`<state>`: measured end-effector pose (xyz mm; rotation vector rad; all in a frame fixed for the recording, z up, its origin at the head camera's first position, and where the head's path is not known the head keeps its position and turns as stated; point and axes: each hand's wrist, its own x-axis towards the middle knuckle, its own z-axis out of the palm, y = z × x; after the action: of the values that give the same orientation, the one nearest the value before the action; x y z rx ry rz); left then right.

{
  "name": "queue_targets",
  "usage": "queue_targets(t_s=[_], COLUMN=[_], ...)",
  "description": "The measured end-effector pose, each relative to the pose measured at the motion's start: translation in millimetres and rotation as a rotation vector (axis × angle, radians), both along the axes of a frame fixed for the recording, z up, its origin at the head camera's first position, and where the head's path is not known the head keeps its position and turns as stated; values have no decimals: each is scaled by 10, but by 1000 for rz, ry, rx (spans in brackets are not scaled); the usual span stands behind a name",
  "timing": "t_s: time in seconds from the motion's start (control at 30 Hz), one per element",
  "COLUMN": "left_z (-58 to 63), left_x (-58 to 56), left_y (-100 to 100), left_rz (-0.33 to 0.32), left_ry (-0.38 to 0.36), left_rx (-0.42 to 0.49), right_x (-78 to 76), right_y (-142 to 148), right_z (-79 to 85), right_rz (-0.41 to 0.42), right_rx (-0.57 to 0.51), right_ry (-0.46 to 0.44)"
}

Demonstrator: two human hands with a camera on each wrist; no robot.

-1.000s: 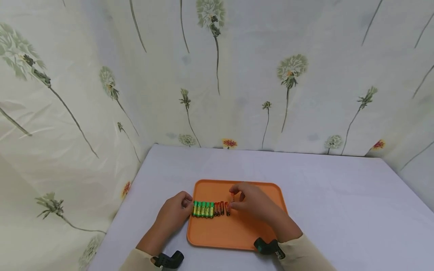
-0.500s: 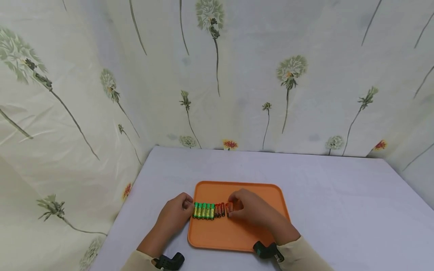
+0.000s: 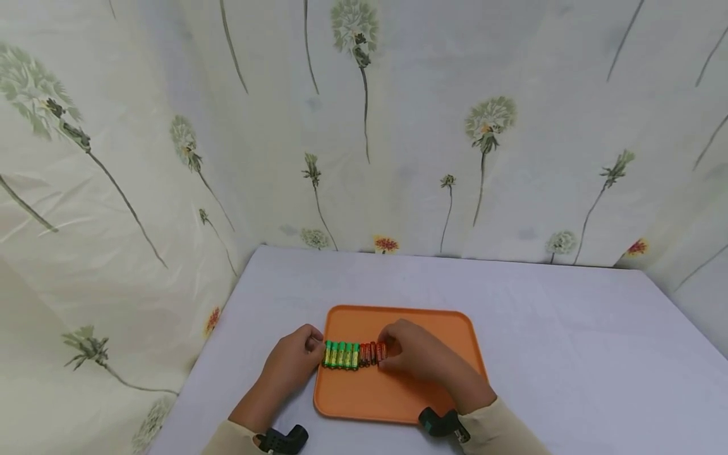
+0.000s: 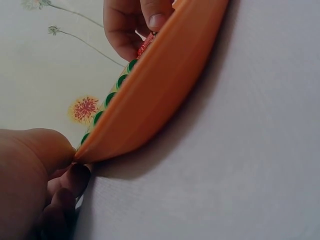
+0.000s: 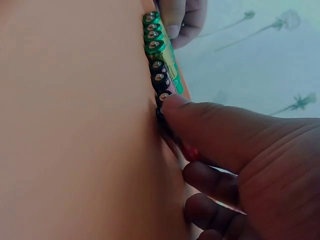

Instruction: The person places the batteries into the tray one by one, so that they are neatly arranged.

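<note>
Several green-and-yellow batteries [image 3: 341, 355] lie side by side at the left of the orange tray [image 3: 392, 398], and several red-and-black batteries [image 3: 365, 354] continue the row rightward. My right hand [image 3: 418, 351] pinches a red battery [image 3: 383, 351] between thumb and fingers at the row's right end, close against its neighbours. The right thumb covers part of the row in the right wrist view, where the metal button ends show. My left hand [image 3: 292, 357] pinches the tray's left rim beside the first green battery; in the left wrist view its thumb [image 4: 52, 150] is at the rim.
The tray lies on a table with a white cloth [image 3: 557, 341]. A flower-patterned curtain [image 3: 409, 126] stands behind and along the left. Dark wrist cameras [image 3: 284, 438] are strapped to both wrists.
My right hand has lowered a red battery and moved it left, closing the gap to the row. My left hand has stayed at the tray's rim.
</note>
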<state>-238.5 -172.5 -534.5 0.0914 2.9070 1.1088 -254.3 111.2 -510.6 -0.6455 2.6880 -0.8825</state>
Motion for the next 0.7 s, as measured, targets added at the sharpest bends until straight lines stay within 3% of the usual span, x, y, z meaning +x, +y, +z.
queue_targets(t_s=[0.37, 0.7], left_z=[-38, -158], left_x=[2, -19], left_y=[-2, -12], left_rz=[-12, 6], left_ry=[16, 2], left_rx=[-13, 16], right_x=[29, -7], right_y=[-21, 50], right_z=[13, -39], right_rz=[45, 41], right_rx=[50, 47], right_ry=[15, -15])
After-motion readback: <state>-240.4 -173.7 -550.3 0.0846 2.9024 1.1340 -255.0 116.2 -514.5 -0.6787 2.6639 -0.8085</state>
